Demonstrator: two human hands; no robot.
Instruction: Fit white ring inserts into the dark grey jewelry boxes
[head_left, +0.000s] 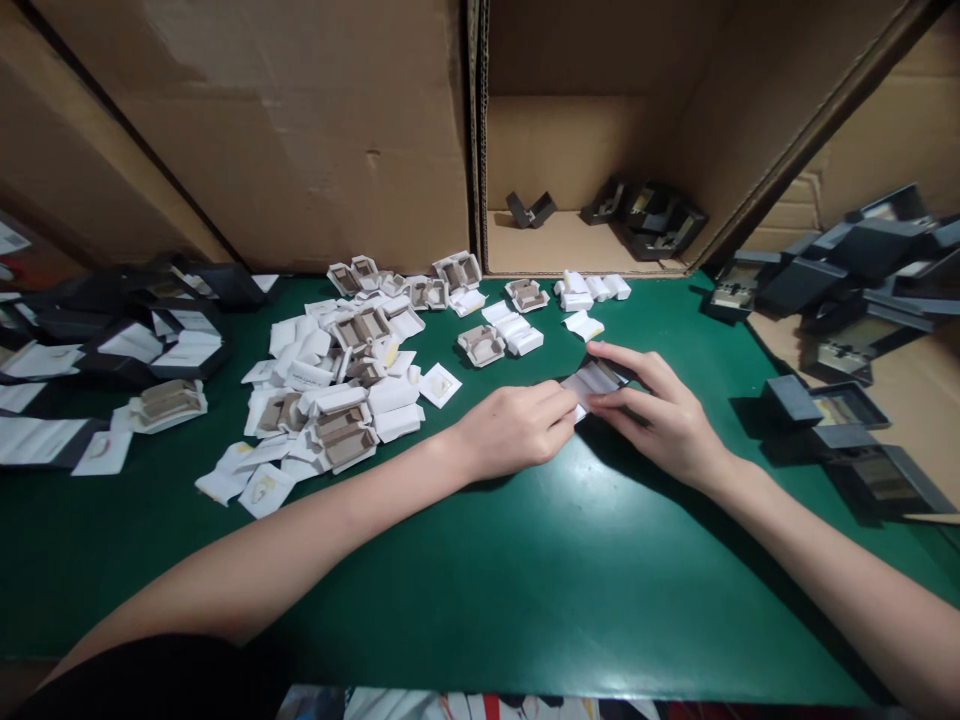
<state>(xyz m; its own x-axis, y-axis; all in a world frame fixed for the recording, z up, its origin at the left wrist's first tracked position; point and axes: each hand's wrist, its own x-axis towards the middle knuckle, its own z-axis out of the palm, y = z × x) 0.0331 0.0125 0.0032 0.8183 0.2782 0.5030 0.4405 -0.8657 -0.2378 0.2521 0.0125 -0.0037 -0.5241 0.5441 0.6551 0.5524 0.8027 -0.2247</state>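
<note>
Both hands meet over the green table [525, 580], right of the middle. Between them is a small dark-edged box [592, 380] with a pale, folded inside. My left hand [517, 430] is closed at its left side, with the fingertips curled and partly hidden. On the other side my right hand [667, 415] grips it between thumb and fingers. A white folded insert [583, 325] lies just beyond my right fingertips. To the left spreads a heap of white inserts [360, 370], several turned over to show grey-brown undersides, with small square white cards [441, 385] among them.
Dark open boxes [150, 340] with white linings are piled at the left. More dark boxes [862, 280] are stacked on cardboard at the right. A large carton [585, 150] stands open at the back, holding several dark boxes [660, 220]. A closed cardboard panel [300, 120] rises beside it.
</note>
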